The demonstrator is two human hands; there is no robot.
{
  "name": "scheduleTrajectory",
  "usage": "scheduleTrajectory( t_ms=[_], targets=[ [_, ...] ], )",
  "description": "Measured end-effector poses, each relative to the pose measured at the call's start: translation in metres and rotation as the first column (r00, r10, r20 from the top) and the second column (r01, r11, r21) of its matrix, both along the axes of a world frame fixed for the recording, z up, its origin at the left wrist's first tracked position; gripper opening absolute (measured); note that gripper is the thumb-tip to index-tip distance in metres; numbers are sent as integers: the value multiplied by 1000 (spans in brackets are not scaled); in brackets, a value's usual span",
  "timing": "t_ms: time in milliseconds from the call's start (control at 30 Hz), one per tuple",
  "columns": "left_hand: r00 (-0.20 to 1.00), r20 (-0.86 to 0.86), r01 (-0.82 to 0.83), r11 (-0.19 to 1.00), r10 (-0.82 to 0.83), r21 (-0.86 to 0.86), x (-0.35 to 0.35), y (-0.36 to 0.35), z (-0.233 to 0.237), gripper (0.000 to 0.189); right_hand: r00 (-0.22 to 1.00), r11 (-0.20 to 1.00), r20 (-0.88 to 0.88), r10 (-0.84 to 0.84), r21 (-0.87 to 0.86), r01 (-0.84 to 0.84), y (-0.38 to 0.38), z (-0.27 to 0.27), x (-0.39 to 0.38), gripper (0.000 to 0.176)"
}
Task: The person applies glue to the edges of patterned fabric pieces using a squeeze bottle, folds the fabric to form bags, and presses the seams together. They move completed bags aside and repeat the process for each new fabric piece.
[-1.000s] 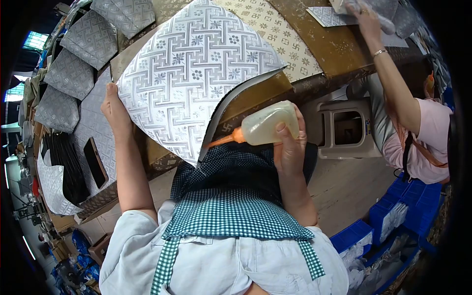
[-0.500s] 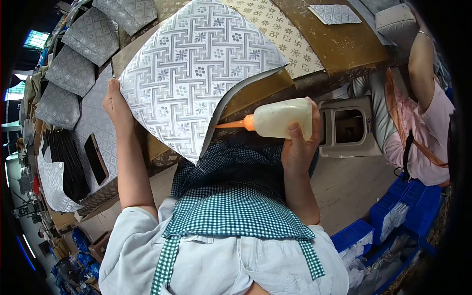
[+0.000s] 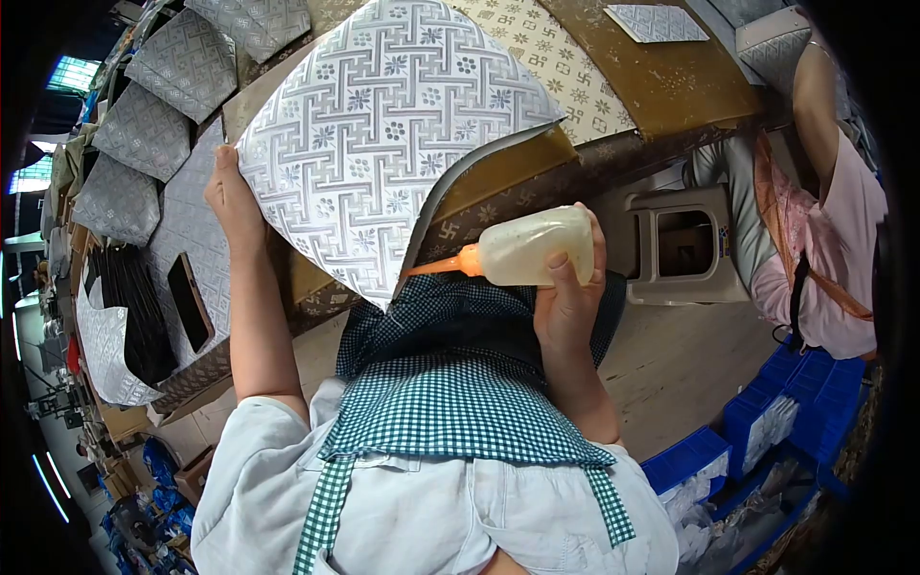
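Note:
A large white sheet with a grey lattice and flower pattern (image 3: 393,144) lies tilted over the table's front edge, its right edge curling up to show a grey underside. My left hand (image 3: 235,201) pinches its left corner, fingers partly hidden beneath. In my right hand (image 3: 567,297) is a squeeze bottle (image 3: 537,247) of pale yellowish liquid, held on its side. Its orange nozzle (image 3: 441,265) points left, the tip at the sheet's curled edge near the lower corner. Whether the tip touches the underside is hidden.
Several patterned pieces (image 3: 182,62) lie at the left, with a phone (image 3: 190,302) and a stack of black strips (image 3: 125,316) nearer. On the right are a plastic stool (image 3: 685,287), blue bins (image 3: 805,402) and a seated person in pink (image 3: 824,259) holding a pale quilted item (image 3: 771,48).
The bottle in my right hand has moved down and slightly left, its nozzle sliding along the sheet's edge toward the lower corner. My left hand keeps its hold.

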State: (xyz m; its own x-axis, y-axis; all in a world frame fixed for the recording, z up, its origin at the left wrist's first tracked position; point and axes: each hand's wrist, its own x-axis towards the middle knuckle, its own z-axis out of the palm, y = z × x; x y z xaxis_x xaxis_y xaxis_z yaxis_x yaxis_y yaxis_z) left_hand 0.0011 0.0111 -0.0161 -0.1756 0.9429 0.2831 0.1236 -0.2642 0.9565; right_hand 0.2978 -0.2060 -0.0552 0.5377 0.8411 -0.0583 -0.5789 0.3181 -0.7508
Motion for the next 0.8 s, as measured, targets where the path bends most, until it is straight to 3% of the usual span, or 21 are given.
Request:
scheduleTrajectory(
  t_ms=[167,233,300,400,467,633,700,767,800],
  targets=[
    [999,-27,19,1000,-19,-2,0,-1,0,46,995,997,70,70,26,-71,-3,-4,-1,64],
    [999,-11,50,998,-50,-27,-2,1,2,47,999,999,-28,43,21,-42,-2,-3,0,64],
    [993,-100,68,998,-67,1,0,0,11,48,996,1000,-86,-1,-4,0,0,-1,2,65],
    [944,-315,121,992,-101,45,1,-2,32,49,997,996,-7,83,-9,-83,-2,-7,1,65],
    [909,-404,141,987,-99,76,14,1,61,47,992,993,-45,115,12,-115,-3,-12,0,64],
    [706,-670,443,882,-231,163,83,60,110,45,991,998,-120,61,-13,-63,1,-7,14,67],
    [526,-828,514,849,-197,125,125,94,110,51,997,1000,-73,23,-17,-24,0,-3,22,69],
    [419,-749,456,832,-514,-316,169,122,110,52,998,1000,-64,-16,-17,15,-5,-7,32,70],
    [354,-778,525,799,-519,-293,179,148,95,52,999,999,-42,-34,-35,32,-8,-10,36,74]
  ],
)
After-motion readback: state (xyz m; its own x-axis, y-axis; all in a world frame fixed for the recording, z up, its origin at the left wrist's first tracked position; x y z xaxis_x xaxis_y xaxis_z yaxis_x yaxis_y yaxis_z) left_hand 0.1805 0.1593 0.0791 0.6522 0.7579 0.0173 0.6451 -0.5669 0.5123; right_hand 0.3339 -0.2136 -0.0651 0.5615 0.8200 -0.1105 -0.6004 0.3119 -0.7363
